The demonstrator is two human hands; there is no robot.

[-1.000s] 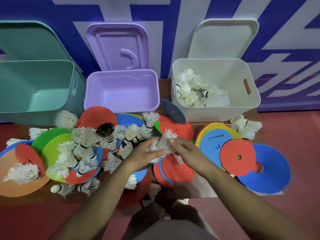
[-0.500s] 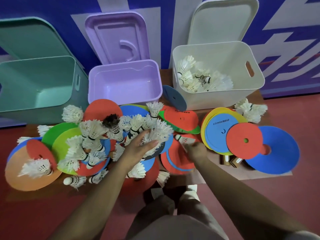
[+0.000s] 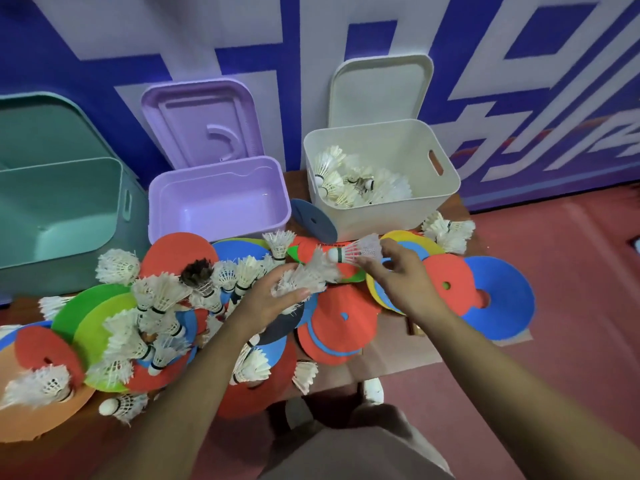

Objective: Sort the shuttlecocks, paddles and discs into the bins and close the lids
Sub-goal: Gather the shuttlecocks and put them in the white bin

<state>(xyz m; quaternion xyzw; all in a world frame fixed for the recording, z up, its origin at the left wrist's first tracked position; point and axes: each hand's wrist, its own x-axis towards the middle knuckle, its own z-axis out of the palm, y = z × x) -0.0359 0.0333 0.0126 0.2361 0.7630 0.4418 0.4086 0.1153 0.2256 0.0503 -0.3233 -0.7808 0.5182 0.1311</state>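
Right hand (image 3: 403, 278) pinching shuttlecock (image 3: 360, 251), left hand (image 3: 270, 301) gripping bunch (image 3: 311, 273)

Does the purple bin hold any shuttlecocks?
No, the purple bin shows only its bare floor, while the binned shuttlecocks lie in the white bin.

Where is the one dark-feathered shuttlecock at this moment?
In the head view, the dark shuttlecock sits left of centre among white shuttlecocks, against the red disc in front of the purple bin.
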